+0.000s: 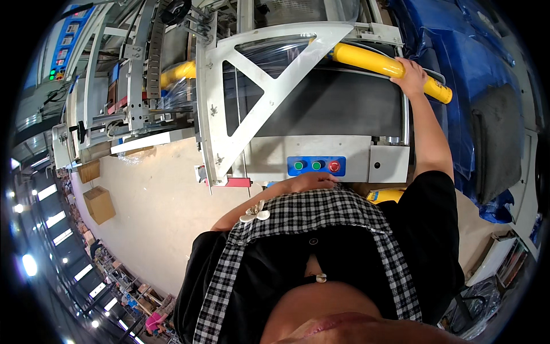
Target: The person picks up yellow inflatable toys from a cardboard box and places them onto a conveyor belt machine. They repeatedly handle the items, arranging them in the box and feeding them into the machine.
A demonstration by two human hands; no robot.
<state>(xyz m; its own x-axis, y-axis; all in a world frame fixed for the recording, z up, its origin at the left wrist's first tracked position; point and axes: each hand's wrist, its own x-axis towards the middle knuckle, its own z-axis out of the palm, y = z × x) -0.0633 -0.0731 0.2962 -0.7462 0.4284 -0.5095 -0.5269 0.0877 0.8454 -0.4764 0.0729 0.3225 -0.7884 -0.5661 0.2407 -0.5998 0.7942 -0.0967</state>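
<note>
A long yellow tube (369, 59) lies slanting across the right end of a machine's dark conveyor belt (344, 109), its near end sticking out past the belt's edge. My right hand (411, 77) is closed around it towards that end, arm stretched forward. In front of my checked apron, my left hand (312, 182) rests with fingers laid out flat and nothing visible in it. Just beyond it is a blue control panel (316, 166) with two green buttons and one red. Clear film covers part of another yellow tube (179, 74) further left on the line.
A white triangular frame (275, 94) stands over the belt. Blue sheeting (441, 40) and a dark folded cloth (497, 137) lie to the right. Below the machine's front edge shows another yellow object (387, 195). A cardboard box (99, 205) sits on the floor at left.
</note>
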